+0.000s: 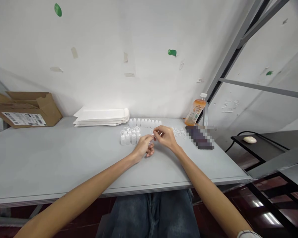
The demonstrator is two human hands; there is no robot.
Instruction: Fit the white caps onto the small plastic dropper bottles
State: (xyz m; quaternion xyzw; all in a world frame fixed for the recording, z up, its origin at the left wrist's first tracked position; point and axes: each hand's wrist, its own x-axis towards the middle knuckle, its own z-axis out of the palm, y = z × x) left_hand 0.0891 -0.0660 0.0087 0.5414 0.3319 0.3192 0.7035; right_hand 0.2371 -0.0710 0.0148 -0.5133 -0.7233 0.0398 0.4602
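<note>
So, small clear piece [151, 141] sits between both hands, mid-table, just in front of the dropper bottles [130, 137]. Left hand [142, 147] is curled, fingers closed around its lower end. Right hand [165, 137] is in a tight pinch, thumb and index together at its upper end; contact is too small to confirm. Main risk: the piece is tiny and slippery, so a weak pinch could flick it onto the table [64, 155] or over the edge. The bottles are light and close-packed, so a knuckle or wrist catching one could topple several. The loose white bits [178, 133] lie just beyond the right hand, and a sleeve-free forearm sweep could scatter them. The drink bottle [195, 109] stands near the far edge, behind the blurred object [200, 137], and could tip if reached past carelessly. Paper stack [101, 117] and box [27, 109] sit well left, low risk. Pose: both forearms angle in from the near corners and converge at centre, wrists raised slightly, hands close together and apparently off the table, elbows out of view
</note>
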